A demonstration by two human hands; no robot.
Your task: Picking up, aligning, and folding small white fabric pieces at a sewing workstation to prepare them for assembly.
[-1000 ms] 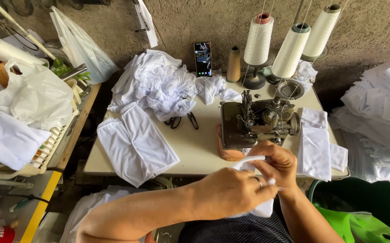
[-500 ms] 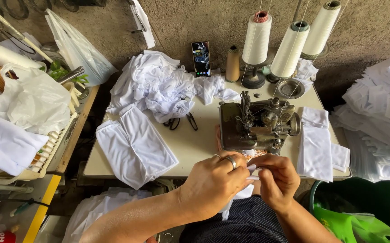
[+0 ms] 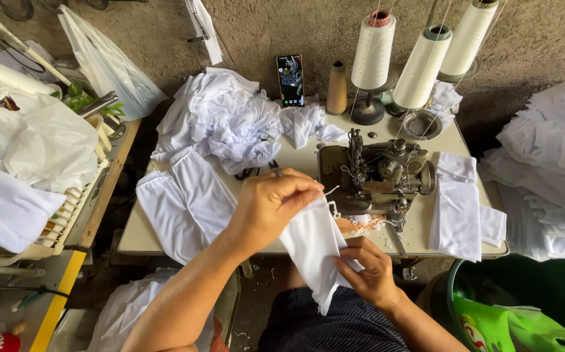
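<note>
Your left hand (image 3: 272, 208): clenched on top edge of white fabric piece (image 3: 312, 251), pinched w/ fingers. Your right hand (image 3: 367, 270): just below, gripping same piece at its lower right side; cloth hangs between both, above your lap. Beyond hands: overlock sewing machine (image 3: 373, 176) on tabletop (image 3: 295, 160). Left of your left hand: flat white panels (image 3: 181, 202), crumpled white pile (image 3: 220, 120). Right of your right hand: folded stack (image 3: 455, 205). Far behind: 3 thread cones (image 3: 419, 58), phone (image 3: 290, 79).

Both hands (image 3: 321, 238) pinch white cloth (image 3: 313, 251).

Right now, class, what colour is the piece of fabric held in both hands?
White, plain with no pattern: the fabric piece shows best in the head view, held between left hand and right hand.
</note>
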